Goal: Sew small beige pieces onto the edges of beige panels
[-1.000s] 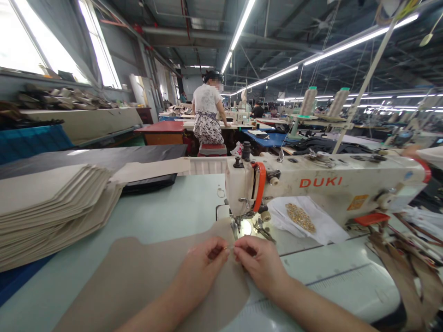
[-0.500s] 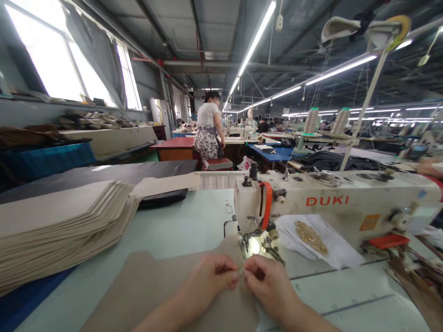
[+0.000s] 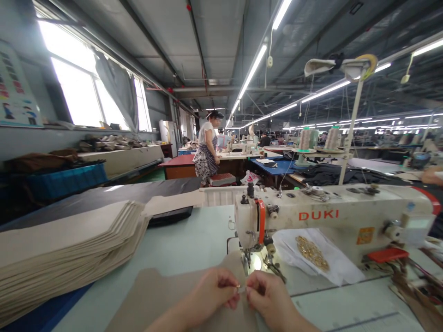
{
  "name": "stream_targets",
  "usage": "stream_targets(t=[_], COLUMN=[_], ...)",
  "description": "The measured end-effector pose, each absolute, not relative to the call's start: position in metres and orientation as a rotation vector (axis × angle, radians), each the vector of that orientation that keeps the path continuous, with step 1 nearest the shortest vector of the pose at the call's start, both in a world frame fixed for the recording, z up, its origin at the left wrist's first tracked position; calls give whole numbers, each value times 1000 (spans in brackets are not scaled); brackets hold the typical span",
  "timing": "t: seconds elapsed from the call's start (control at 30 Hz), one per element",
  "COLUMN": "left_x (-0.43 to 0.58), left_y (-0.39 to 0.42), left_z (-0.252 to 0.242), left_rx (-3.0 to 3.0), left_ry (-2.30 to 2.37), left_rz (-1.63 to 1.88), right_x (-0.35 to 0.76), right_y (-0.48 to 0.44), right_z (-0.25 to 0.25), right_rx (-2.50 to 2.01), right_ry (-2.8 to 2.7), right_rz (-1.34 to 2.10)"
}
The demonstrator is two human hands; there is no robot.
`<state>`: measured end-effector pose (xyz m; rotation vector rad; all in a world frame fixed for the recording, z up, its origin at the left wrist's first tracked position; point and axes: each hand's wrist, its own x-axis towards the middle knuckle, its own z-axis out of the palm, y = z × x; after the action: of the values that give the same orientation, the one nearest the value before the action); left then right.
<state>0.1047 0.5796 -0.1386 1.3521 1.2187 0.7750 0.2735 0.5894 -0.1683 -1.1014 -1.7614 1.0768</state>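
Just in front of the needle of the sewing machine (image 3: 246, 226), my two hands nearly meet. My left hand (image 3: 218, 291) pinches a small gold-coloured metal piece (image 3: 238, 287) between thumb and fingertips. A small pale strip (image 3: 242, 289) shows beside it, its far end pinched in my right hand (image 3: 269, 295). Beneath both hands lies a beige fabric panel (image 3: 166, 295), its narrow end by the presser foot. Right of the needle, a heap of gold-coloured metal pieces (image 3: 311, 252) rests on a white cloth (image 3: 341, 269).
A thick stack of beige panels (image 3: 69, 244) stands on the left, with black material (image 3: 171, 216) behind it. Thread nippers (image 3: 276, 272) lie beside the needle area. Thread cones (image 3: 304, 139) stand behind the machine. Farther off, a person (image 3: 207, 147) stands by a red-topped table (image 3: 178, 160).
My view has tilted up and turned slightly left. My hands stay close together, and the gold-coloured piece now shows at the left fingertips. The person ahead has turned sideways.
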Motion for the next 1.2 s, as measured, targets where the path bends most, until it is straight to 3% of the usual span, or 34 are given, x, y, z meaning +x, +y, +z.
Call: stream_targets(t=[0.23, 0.43, 0.83, 1.2], left_x=[97, 92, 98, 97], left_y=[580, 564, 534, 536], left_z=[-125, -148, -155, -157], left_rx=[1856, 2276, 2306, 2357], left_ry=[1476, 1628, 1634, 1594], left_rz=[735, 672, 584, 612], right_x=[272, 275, 269, 272], right_y=[586, 585, 582, 602], right_z=[-169, -177, -145, -132], right_rx=[-1069, -1030, -1240, -1422], right_ry=[-1683, -1648, -1573, -1627], right_rz=[1239, 1411, 1602, 1551])
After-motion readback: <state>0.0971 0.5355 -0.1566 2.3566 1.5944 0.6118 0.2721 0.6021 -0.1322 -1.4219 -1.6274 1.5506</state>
